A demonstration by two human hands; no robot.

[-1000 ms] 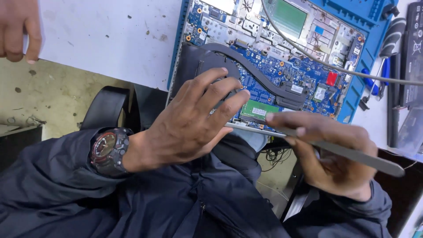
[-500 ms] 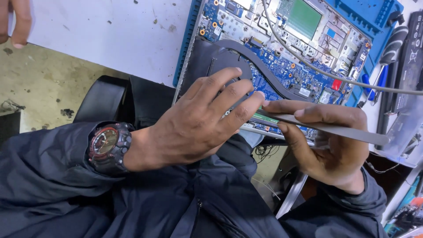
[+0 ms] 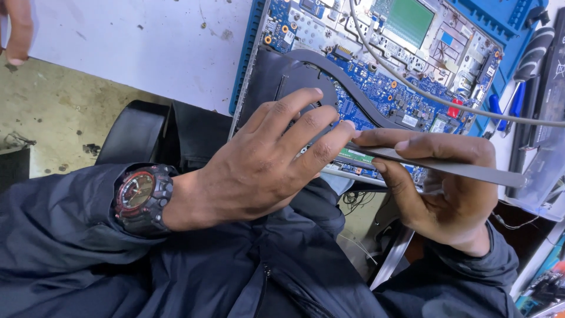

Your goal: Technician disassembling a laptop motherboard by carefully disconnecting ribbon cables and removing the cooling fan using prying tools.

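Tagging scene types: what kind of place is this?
Likely an electronics repair bench: an opened laptop with its blue circuit board bared, on a blue work mat, tweezers in the right hand, screwdrivers alongside.

The left hand (image 3: 265, 171) lies palm down, fingers spread flat over the laptop motherboard (image 3: 376, 76). The right hand (image 3: 441, 182), at the board's near edge, pinches metal tweezers (image 3: 447, 168), wrist bent inward.

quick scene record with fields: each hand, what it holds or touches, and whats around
left hand: spread flat on the dark fan cover of the opened laptop
right hand: pinching grey metal tweezers, tips hidden behind the left fingertips
wrist: black and red watch
under laptop: blue mat
nearby: grey cable across the board, another person's hand at top left
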